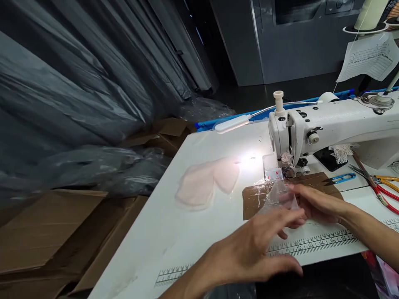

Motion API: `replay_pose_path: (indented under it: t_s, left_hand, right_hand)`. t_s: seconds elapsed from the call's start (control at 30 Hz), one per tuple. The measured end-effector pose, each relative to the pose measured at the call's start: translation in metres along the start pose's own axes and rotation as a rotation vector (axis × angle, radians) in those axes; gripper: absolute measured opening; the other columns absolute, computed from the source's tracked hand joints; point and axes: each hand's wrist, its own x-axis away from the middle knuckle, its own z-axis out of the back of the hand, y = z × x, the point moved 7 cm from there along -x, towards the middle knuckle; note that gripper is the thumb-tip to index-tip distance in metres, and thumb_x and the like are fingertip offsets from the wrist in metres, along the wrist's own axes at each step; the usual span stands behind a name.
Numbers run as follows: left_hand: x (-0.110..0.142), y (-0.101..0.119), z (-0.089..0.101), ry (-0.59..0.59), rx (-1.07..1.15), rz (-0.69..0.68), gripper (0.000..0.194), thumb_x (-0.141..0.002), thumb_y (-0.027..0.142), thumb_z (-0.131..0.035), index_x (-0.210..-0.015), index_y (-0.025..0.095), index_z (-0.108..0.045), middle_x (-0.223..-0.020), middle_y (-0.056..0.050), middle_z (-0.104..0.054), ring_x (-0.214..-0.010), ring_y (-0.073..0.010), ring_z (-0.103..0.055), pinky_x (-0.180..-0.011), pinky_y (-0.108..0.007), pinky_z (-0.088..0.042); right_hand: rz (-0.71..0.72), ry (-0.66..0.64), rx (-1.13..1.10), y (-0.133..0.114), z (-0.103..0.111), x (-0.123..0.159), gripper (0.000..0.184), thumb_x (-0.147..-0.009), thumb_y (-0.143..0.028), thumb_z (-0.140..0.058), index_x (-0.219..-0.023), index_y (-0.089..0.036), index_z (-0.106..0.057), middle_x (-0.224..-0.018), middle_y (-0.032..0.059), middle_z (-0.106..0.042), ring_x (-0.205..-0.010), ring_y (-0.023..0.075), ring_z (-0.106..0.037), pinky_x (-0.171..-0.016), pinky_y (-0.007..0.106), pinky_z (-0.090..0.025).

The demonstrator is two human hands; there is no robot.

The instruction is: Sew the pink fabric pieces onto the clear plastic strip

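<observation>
My right hand pinches a small piece of sheer white fabric between thumb and fingers, just in front of the presser foot of the white sewing machine. Nearer to me, my left hand has its thumb spread wide from its bent fingers. Its fingertips lie close to the fabric's lower edge and partly hide it; whether they touch it I cannot tell. Under the fabric, brown tape covers part of the table. Pale pink cut pieces lie flat to the left.
Blue thread snips and red-handled scissors lie right of the needle area. A lit lamp stands behind. Printed rulers run along the table's front edge. Cardboard boxes and plastic sheeting fill the left side.
</observation>
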Motion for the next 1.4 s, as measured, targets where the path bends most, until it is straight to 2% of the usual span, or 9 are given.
replay_pose_path:
  t_s: [0.2,0.37,0.53,0.67,0.83,0.93,1.1,1.27,1.4]
  left_hand:
    - [-0.012,-0.015,0.004,-0.046,-0.145,-0.022,0.051,-0.096,0.039,-0.057,-0.142,0.02,-0.047,-0.131,-0.015,-0.062,-0.123,-0.0264,-0.058,-0.102,-0.045,-0.051]
    - [-0.005,-0.046,-0.002,-0.219,0.013,0.109,0.029,-0.093,0.038,-0.061,-0.118,0.024,-0.067,-0.095,-0.005,-0.074,-0.081,-0.0169,-0.068,-0.072,-0.029,-0.056]
    - [-0.001,-0.076,0.018,0.038,-0.164,0.241,0.028,-0.092,0.033,-0.059,-0.115,0.019,-0.066,-0.077,0.0,-0.064,-0.063,-0.0119,-0.057,-0.055,-0.023,-0.048]
    - [0.002,-0.08,0.028,0.264,-0.615,0.126,0.035,-0.094,0.03,-0.057,-0.127,0.017,-0.057,-0.099,-0.01,-0.066,-0.077,-0.0187,-0.061,-0.064,-0.033,-0.053]
    - [0.001,-0.07,0.012,0.111,-0.671,-0.151,0.021,-0.098,0.016,-0.049,-0.112,0.019,-0.064,-0.108,-0.01,-0.071,-0.09,-0.0192,-0.068,-0.073,-0.036,-0.056]
    - [0.0,-0.067,0.0,-0.003,-0.615,-0.161,0.02,-0.098,0.022,-0.05,-0.11,0.017,-0.067,-0.108,-0.011,-0.072,-0.093,-0.0209,-0.069,-0.075,-0.038,-0.058]
    - [0.0,-0.058,-0.006,0.02,-0.63,-0.128,0.024,-0.097,0.034,-0.055,-0.105,0.015,-0.068,-0.106,-0.012,-0.072,-0.092,-0.0246,-0.069,-0.077,-0.044,-0.059]
    - [0.005,-0.071,0.018,0.185,-0.25,0.191,0.032,-0.098,0.043,-0.052,-0.101,0.017,-0.07,-0.094,-0.009,-0.071,-0.076,-0.0177,-0.067,-0.065,-0.032,-0.058]
    - [0.018,-0.094,0.018,0.118,0.319,0.558,0.054,-0.093,0.062,-0.045,-0.114,0.016,-0.063,-0.084,-0.007,-0.069,-0.062,-0.0155,-0.066,-0.05,-0.025,-0.054]
  right_hand:
    - [-0.027,-0.293,0.242,0.006,-0.036,0.009,0.018,-0.085,-0.034,-0.066,-0.085,-0.017,-0.063,-0.077,0.0027,-0.071,-0.064,0.0126,-0.068,-0.053,0.019,-0.053]
    - [-0.123,-0.446,0.371,0.0,-0.024,0.028,0.018,-0.086,-0.03,-0.057,-0.094,-0.016,-0.064,-0.074,0.0024,-0.071,-0.061,0.0123,-0.069,-0.05,0.018,-0.05]
    - [-0.033,0.11,0.565,-0.023,0.053,0.007,0.013,-0.08,-0.022,-0.062,-0.091,-0.016,-0.065,-0.077,0.0033,-0.072,-0.061,0.0116,-0.065,-0.056,0.02,-0.051]
    - [0.108,0.466,0.771,-0.039,0.084,-0.001,0.011,-0.084,-0.025,-0.058,-0.076,-0.017,-0.061,-0.065,0.0013,-0.064,-0.058,0.0123,-0.06,-0.052,0.022,-0.046]
    - [0.21,0.548,0.984,-0.051,0.077,0.003,0.021,-0.082,-0.036,-0.061,-0.072,-0.019,-0.057,-0.06,-0.001,-0.058,-0.052,0.0124,-0.051,-0.046,0.023,-0.036]
    - [0.16,0.49,1.129,-0.053,0.07,0.008,0.021,-0.074,-0.033,-0.07,-0.071,-0.02,-0.054,-0.06,-0.0023,-0.057,-0.053,0.0118,-0.049,-0.047,0.024,-0.035]
    - [0.173,0.521,1.107,-0.057,0.077,0.013,0.009,-0.074,-0.021,-0.062,-0.07,-0.02,-0.055,-0.057,-0.0037,-0.049,-0.052,0.0109,-0.044,-0.047,0.023,-0.032]
    - [0.13,0.375,0.757,-0.041,0.062,0.002,0.015,-0.082,-0.029,-0.063,-0.073,-0.018,-0.057,-0.059,-0.0031,-0.05,-0.051,0.0092,-0.044,-0.044,0.021,-0.035]
    - [0.061,0.279,0.414,-0.03,0.025,-0.018,0.014,-0.085,-0.03,-0.068,-0.086,-0.017,-0.062,-0.072,0.0015,-0.063,-0.06,0.0115,-0.058,-0.052,0.023,-0.052]
